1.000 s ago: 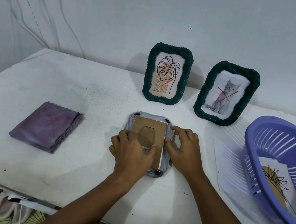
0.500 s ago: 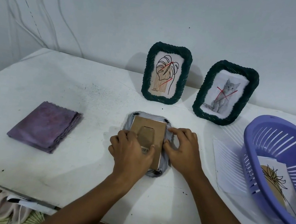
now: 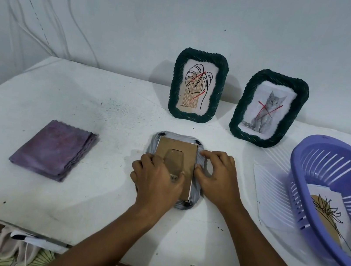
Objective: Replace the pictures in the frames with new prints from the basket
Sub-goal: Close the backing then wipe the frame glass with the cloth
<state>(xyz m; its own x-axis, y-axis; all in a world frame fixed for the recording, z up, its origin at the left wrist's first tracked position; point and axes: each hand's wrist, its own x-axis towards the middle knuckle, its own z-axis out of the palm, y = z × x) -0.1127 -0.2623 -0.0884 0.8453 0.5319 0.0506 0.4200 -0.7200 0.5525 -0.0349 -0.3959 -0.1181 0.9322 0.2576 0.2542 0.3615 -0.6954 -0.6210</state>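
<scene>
A grey woven frame (image 3: 195,194) lies face down at the table's middle, its brown backing board (image 3: 176,151) facing up. My left hand (image 3: 158,178) grips the frame's lower left, thumb on the board. My right hand (image 3: 220,179) has its curled fingers and thumb on the frame's right edge. Two dark green frames stand at the back: one with a leaf drawing (image 3: 176,82), one with a cat photo (image 3: 238,116), both pictures crossed in red. A purple basket (image 3: 329,144) at the right holds a plant print (image 3: 328,207).
A folded purple cloth (image 3: 54,150) lies to the left on the white table (image 3: 90,200). A white sheet (image 3: 273,194) lies flat between the grey frame and the basket. The wall rises just behind the standing frames.
</scene>
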